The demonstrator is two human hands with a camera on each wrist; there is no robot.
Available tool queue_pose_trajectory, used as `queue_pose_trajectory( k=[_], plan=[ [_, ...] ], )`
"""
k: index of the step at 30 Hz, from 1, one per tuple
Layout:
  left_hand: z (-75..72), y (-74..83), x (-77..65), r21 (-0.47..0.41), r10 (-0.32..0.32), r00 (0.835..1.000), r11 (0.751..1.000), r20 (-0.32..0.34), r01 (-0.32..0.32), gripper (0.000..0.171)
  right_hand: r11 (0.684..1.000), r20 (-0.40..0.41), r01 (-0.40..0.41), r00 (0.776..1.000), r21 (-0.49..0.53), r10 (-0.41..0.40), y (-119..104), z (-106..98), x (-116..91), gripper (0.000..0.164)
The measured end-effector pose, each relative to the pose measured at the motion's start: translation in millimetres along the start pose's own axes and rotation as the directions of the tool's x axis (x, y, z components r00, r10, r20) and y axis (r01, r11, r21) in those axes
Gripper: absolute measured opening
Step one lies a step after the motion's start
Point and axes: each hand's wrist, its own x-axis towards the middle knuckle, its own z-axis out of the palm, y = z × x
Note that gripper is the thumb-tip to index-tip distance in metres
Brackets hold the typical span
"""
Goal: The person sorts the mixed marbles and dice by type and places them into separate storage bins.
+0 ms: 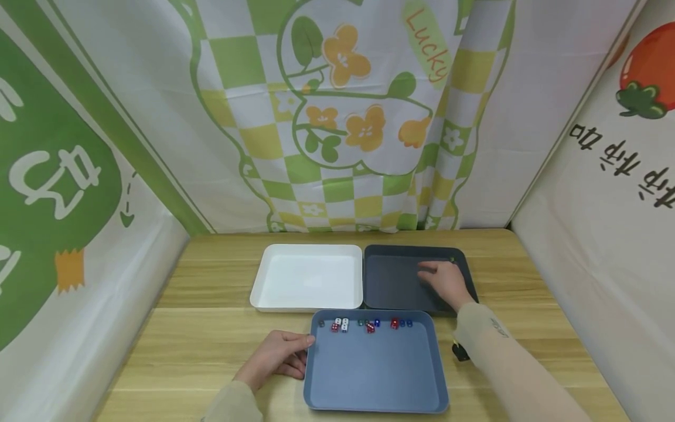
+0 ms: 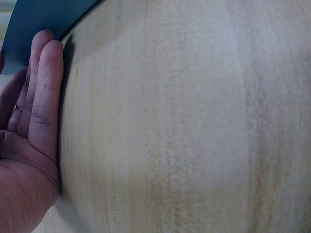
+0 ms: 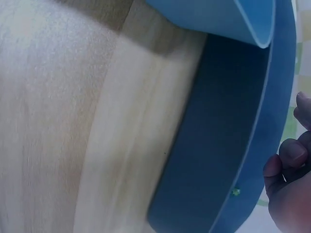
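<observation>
A blue-grey tray (image 1: 377, 375) lies near the front of the table, with several small dice along its far side: white dice (image 1: 345, 322), red dice (image 1: 371, 328), blue dice (image 1: 406, 323) and dark green dice (image 1: 361, 322). My left hand (image 1: 282, 356) holds this tray's left edge, thumb at the rim and fingers (image 2: 46, 92) against the outer wall. Over the dark tray (image 1: 392, 281) behind it hovers my right hand (image 1: 445, 280), thumb and fingers apart, with nothing visible between them. One green die (image 1: 452, 259) is at that tray's far right corner.
Left of the dark tray stands a white tray (image 1: 308, 278), side by side with it. A small black object (image 1: 460, 351) lies on the wooden table (image 1: 205, 293) by the right sleeve. Printed curtains (image 1: 348, 199) enclose the back and sides.
</observation>
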Motion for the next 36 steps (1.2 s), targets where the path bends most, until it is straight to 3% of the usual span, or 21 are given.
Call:
queue_pose_trajectory(
  k=[12,27,36],
  plan=[
    [-0.7,-1.4,0.7,-0.002,0.003,1.000,1.000,0.002,-0.003,0.050,0.993,0.013,0.029,0.999,0.113,-0.030,-6.3,-8.4,-18.9,0.040],
    [-0.2,-0.7,0.1,0.007,0.017,1.000,1.000,0.010,-0.017,0.048,0.966,0.086,-0.045,0.996,0.253,0.024,-8.5,-3.0,-54.0,0.050],
    [-0.5,-1.9,1.4,-0.006,0.009,1.000,1.000,0.000,-0.009,0.051,0.957,0.113,-0.061,0.993,0.285,0.030,-8.5,3.1,-67.5,0.046]
  ],
)
